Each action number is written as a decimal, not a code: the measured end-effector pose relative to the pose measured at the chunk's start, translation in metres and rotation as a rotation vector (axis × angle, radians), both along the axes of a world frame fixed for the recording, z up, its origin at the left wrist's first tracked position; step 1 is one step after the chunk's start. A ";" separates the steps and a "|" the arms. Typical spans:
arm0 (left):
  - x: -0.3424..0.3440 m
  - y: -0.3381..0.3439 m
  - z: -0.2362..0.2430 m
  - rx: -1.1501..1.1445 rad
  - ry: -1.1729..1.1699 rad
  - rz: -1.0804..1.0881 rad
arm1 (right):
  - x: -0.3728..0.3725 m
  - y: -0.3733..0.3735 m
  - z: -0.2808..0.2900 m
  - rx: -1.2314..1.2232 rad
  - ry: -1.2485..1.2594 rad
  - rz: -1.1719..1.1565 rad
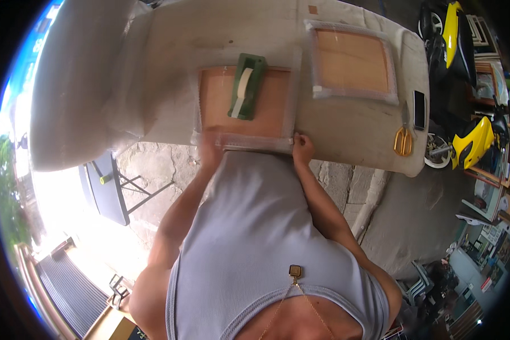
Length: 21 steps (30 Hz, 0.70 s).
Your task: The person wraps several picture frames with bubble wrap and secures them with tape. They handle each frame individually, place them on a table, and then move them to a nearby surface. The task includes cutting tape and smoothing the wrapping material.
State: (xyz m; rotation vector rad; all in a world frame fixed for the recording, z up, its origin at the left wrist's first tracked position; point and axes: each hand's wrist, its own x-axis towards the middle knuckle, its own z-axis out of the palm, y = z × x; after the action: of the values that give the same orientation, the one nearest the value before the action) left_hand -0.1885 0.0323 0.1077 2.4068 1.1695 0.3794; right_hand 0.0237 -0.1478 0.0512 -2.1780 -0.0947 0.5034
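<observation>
At the far left, a bulky roll of translucent wrap (85,85) lies across the worktop (345,130), probably kept aside to leave working room. The left hand (211,146) is at the near left corner of the wrapped panel (215,96); it is blurred, so I cannot tell whether its fingers are apart or together. The panel lies flat, brown face up, at the near edge, likely for easy reach; its long axis runs side to side, roughly along that edge. On it rests a green tape dispenser (256,85), perhaps for handiness, its length running near to far, the far end leaning right. The right hand (302,148) is at the near right corner, fingers curled close together, though I cannot tell whether they pinch the wrap. Further right are a second wrapped panel (354,61), yellow-handled scissors (403,140) and a phone (419,110).
</observation>
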 end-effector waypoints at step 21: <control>-0.059 0.114 -0.033 -0.337 0.154 0.114 | -0.029 0.036 0.038 -0.227 -0.297 0.246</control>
State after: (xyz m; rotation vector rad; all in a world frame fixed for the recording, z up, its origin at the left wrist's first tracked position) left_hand -0.2476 0.1467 0.0751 2.1116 1.3230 0.0252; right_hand -0.0056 -0.1121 0.0887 -2.4677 -0.4930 0.3353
